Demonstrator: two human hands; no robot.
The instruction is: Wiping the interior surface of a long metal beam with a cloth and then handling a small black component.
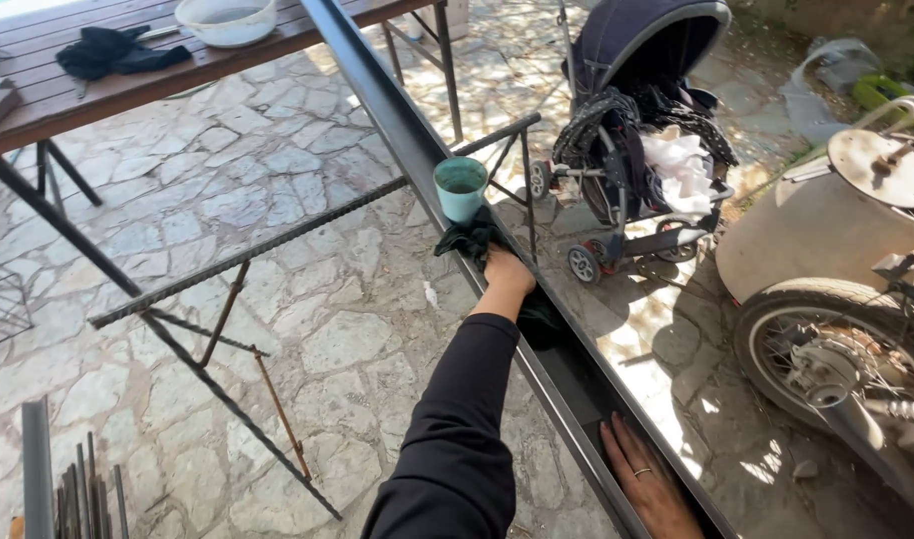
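A long dark metal channel (397,120) runs diagonally from the top middle to the bottom right, resting on rebar trestles. My left hand (507,271), at the end of a black sleeve, presses a dark crumpled cloth (467,240) onto the channel. Just beyond the cloth a teal cup (461,188) stands upright on the channel. My right hand (644,481), wearing a ring, lies flat with fingers spread on the channel's inner face near the bottom edge and holds nothing.
A rebar trestle (247,250) spans the stone paving on the left. A wooden table (67,90) at the back holds a white bowl (227,20) and a black garment (112,52). A dark stroller (636,130) and a motorcycle wheel (826,359) stand to the right.
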